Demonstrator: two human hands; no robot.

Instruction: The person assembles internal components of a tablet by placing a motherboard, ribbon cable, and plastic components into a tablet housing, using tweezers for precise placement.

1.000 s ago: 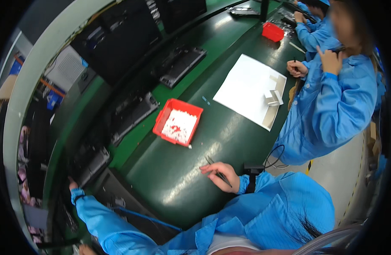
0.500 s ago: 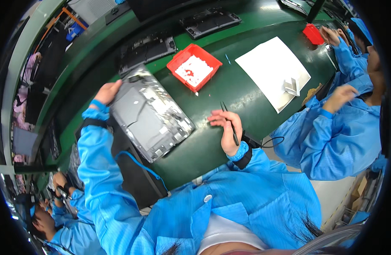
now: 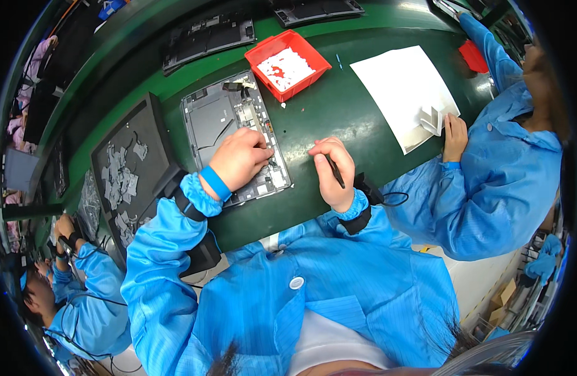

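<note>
An opened laptop base [image 3: 205, 119], with a grey panel and exposed metal and circuit parts along its right side, lies on the green table in front of me. My left hand [image 3: 239, 161] is over its lower right part. The thumb and fingers are drawn together on the parts there, and whatever may be between the fingertips is hidden. To the right of the base, my right hand [image 3: 336, 178] is raised with fingers closed around dark tweezers [image 3: 335, 170], most of which the hand covers.
A red bin [image 3: 313, 76] of small white pieces stands beyond the base. Left is a black tray [image 3: 162, 135] with torn grey scraps. A white sheet [image 3: 398, 81] bears a bent pale piece [image 3: 431, 120] near a co-worker's hand [image 3: 455, 138]. More laptop bases [image 3: 210, 41] lie at the back.
My left hand has left the base's upper left edge for its lower right part. The base has straightened, and the tray of scraps now shows. A co-worker's hand has come down by the sheet.
</note>
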